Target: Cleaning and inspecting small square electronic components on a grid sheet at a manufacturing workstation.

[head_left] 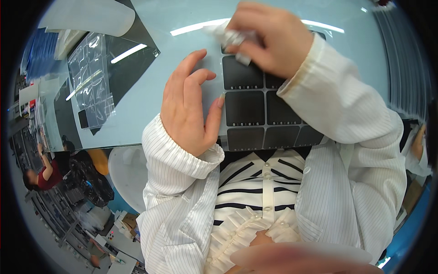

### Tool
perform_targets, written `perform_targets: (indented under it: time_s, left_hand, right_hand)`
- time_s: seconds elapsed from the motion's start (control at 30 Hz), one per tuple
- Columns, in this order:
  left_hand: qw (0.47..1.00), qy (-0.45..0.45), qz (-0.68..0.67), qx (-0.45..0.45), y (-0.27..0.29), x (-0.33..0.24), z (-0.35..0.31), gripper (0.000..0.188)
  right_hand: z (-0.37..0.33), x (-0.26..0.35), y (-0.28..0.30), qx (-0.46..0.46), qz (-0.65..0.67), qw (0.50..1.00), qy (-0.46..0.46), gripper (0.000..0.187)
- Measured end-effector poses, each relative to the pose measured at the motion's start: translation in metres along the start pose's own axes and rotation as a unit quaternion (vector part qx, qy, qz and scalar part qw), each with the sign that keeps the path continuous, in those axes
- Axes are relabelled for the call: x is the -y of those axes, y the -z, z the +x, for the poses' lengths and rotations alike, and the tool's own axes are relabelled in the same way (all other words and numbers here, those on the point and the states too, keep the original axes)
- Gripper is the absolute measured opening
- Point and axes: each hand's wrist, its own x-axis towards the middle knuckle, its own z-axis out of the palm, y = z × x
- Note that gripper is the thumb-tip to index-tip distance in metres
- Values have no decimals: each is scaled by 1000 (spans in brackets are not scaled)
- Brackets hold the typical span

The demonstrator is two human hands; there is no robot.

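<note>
A sheet of black rounded rectangles with thin pale gaps [245, 108] lies on the glossy pale table [187, 43] right in front of me. My right hand [278, 39] is closed around a crumpled white wipe [228, 37] over the far part of the sheet. That hand and its sleeve cover some of the rectangles. Beside the sheet's left edge is my left hand [189, 102], fingers apart and bent, holding nothing. Its thumb tip reaches the sheet's edge; whether it presses there I cannot tell.
Left on the table, a clear plastic sheet with pockets [89, 77] overlaps a dark panel [125, 73]. A translucent white bin [91, 16] stands at the far left. Stacked grey sheets [406, 68] line the right side. Another person [45, 176] is in the left background.
</note>
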Motion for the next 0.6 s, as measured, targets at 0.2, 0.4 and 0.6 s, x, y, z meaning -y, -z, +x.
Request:
perform_targets:
  time_s: [0.2,0.4,0.6]
  left_hand:
    - [998,-38,25,46,2,1,8,43]
    - [998,-34,13,45,-1,5,6,42]
    - [998,-34,26,42,-1,2,7,42]
  right_hand:
    - [-6,-21,-6,-205,-118,923,303,13]
    - [-12,-5,10,-65,-69,994,-56,18]
    - [-9,-20,17,-66,-61,996,-26,12]
